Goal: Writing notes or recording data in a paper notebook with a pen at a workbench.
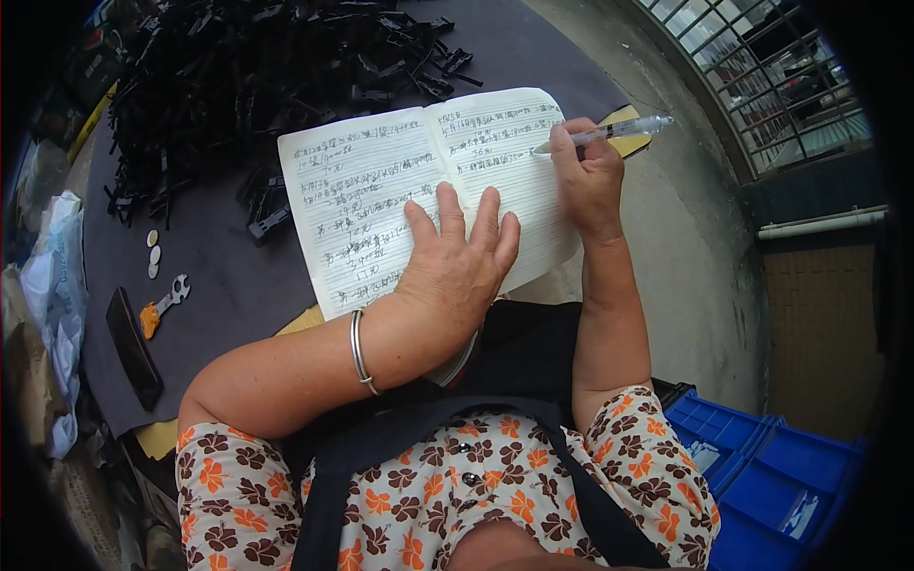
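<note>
An open lined notebook (367,171) with handwriting on both pages lies at the near right edge of the dark-covered table. My left hand (447,266) rests across its lower middle, fingers spread over the fold and both pages. In my right hand (592,186) is a clear-barrelled pen (636,127), pinched between thumb and fingers. Its tip points left, at the written lines on the upper part of the right page. A silver bangle (358,350) circles my left wrist.
A heap of black plastic parts (248,76) covers the far left of the table (233,324). Nearer lie a small wrench (173,295) with an orange handle, small pale discs (153,255) and a dark phone-like slab (133,350). Blue crates (776,476) stand at lower right; plastic bags (57,285) lie left.
</note>
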Motion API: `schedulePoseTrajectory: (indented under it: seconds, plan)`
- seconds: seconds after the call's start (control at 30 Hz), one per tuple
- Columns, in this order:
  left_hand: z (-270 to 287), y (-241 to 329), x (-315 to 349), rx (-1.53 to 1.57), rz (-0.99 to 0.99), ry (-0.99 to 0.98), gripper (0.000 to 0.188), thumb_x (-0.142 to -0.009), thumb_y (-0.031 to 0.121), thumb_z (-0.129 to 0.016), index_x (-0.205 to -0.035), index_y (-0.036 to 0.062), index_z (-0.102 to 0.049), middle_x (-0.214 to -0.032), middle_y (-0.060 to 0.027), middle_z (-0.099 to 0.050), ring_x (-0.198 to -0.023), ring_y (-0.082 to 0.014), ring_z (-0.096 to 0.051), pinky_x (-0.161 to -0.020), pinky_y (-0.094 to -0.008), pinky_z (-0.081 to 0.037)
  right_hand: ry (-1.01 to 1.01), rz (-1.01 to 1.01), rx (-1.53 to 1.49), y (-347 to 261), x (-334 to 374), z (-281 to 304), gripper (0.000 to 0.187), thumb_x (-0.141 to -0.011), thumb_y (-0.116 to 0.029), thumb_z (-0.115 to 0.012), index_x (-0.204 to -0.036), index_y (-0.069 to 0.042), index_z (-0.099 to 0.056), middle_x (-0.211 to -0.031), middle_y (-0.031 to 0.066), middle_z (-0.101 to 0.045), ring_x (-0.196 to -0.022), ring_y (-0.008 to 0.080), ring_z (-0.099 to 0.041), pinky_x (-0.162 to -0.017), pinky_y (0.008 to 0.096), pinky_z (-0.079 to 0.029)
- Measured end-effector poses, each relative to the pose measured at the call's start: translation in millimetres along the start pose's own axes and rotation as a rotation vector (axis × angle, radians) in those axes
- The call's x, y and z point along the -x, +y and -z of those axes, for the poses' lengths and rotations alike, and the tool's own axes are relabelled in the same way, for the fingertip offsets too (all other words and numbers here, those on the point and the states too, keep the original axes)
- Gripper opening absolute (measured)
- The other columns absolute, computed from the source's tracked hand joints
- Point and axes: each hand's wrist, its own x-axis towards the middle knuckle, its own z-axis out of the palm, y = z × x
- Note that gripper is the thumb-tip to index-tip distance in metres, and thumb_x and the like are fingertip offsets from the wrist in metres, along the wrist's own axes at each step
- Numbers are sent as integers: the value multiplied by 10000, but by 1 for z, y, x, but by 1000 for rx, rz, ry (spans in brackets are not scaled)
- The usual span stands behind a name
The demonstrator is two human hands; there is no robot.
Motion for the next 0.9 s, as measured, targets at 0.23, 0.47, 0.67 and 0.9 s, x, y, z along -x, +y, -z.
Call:
schedulePoseTrajectory:
  seconds: [0.23, 0.47, 0.67, 0.9]
  plan:
    - [-1, 1, -1, 7, 11, 7, 597, -832, 260, -581, -1359, 18, -438, -1409, -255, -394, -1192, -532, -430, -898, -652, -388, 19, -15, 11, 1, -1, -1, 176, -929, -182, -593, -836, -40, -636, -700, -11, -604, -660, 65, -524, -619, 244, -439]
    - [0, 0, -1, 8, 11, -4, 603, -832, 257, -580, -1363, 15, -433, -1410, -255, -395, -1200, -537, -424, -904, -655, -383, 27, 1, 58, 0, -3, -2, 171, -929, -174, -590, -834, -40, -635, -701, -10, -606, -660, 67, -527, -620, 243, -441]
    - [0, 1, 0, 2, 6, -3, 607, -834, 256, -579, -1369, 15, -426, -1414, -257, -392, -1198, -540, -429, -912, -654, -381, 35, -23, -7, 0, -1, 0, 171, -928, -165, -587, -833, -32, -635, -702, -9, -608, -662, 70, -531, -622, 241, -441]
    - [1, 0, -1, 12, 5, -12, 621, -823, 269, -596, -1366, 15, -433, -1413, -258, -393, -1199, -537, -428, -908, -648, -388, 2, -7, 22, -1, -1, 1, 163, -924, -158, -590, -830, -32, -634, -704, -8, -610, -662, 65, -533, -620, 242, -441]
